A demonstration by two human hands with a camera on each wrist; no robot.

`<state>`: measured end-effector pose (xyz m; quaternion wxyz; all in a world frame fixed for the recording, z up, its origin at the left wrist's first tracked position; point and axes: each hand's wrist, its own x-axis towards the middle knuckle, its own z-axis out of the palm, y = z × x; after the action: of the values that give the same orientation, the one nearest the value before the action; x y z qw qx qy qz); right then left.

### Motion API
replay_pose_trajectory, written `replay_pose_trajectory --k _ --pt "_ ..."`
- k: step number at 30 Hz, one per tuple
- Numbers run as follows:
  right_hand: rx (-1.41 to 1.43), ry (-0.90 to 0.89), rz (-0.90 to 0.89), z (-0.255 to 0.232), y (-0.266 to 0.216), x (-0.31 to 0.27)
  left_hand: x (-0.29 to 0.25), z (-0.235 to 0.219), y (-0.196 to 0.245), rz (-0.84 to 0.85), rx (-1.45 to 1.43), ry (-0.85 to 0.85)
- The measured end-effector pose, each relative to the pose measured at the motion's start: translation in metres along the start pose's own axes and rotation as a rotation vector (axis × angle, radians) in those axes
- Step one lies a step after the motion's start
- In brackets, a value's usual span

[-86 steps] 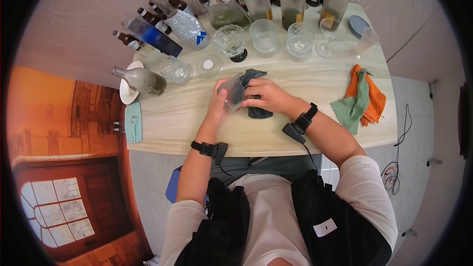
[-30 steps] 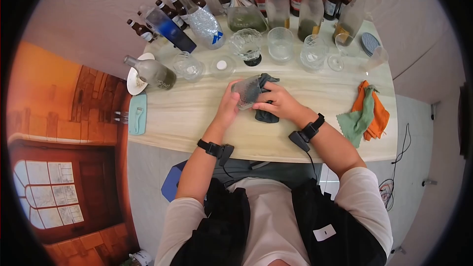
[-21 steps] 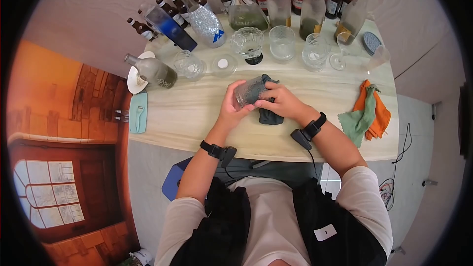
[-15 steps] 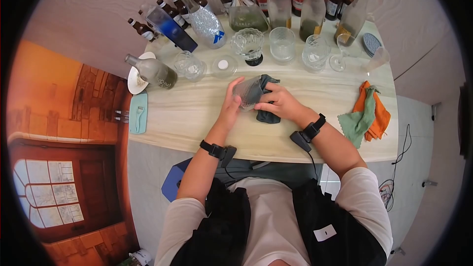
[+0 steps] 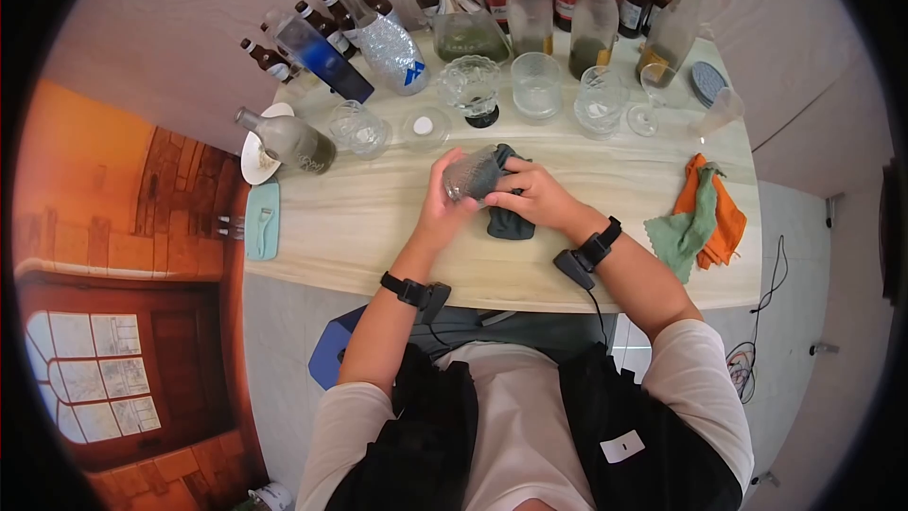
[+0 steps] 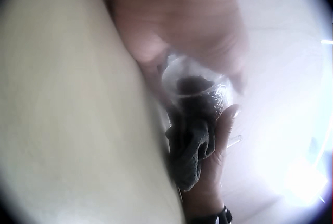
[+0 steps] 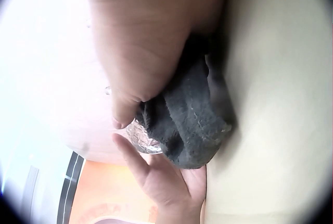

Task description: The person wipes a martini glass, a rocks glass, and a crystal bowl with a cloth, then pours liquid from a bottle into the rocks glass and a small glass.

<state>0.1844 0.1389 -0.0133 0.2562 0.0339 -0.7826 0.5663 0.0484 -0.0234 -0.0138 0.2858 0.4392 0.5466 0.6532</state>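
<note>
bar-like room: bottles (image 5: 532,14), glasses (image 5: 536,95) on wood-grain table (image 5: 326,218), brick-patterned wall (image 5: 184,180)

The head view was softly, evenly lit, curving toward black corners. Glare bleached the left wrist view's lower right and the right wrist view's left; both looked hazy.

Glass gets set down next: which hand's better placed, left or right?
Left, I'd say. The left hand grips the glass around its outside, while the right hand is occupied with the dark cloth at the glass's other end.
</note>
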Motion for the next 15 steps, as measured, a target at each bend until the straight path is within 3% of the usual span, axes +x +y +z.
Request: replay_pose_trajectory --k 1,3,7,12,15 --pt "-0.051 -0.009 -0.021 -0.001 0.001 0.000 0.002 -0.002 0.001 0.001 -0.002 -0.002" --pt "-0.104 -0.016 -0.039 -0.002 0.001 0.000 0.005 -0.007 0.003 -0.184 -0.407 -0.043" --pt "-0.142 -0.001 -0.057 -0.003 -0.010 0.003 0.004 -0.015 -0.008 -0.221 -0.328 -0.055" --pt "-0.171 -0.040 0.042 -0.006 -0.006 0.002 -0.002 -0.001 0.002 -0.037 -0.032 -0.066" --pt "-0.151 -0.054 0.032 -0.006 -0.003 0.000 -0.003 -0.002 0.001 -0.065 -0.069 -0.063"
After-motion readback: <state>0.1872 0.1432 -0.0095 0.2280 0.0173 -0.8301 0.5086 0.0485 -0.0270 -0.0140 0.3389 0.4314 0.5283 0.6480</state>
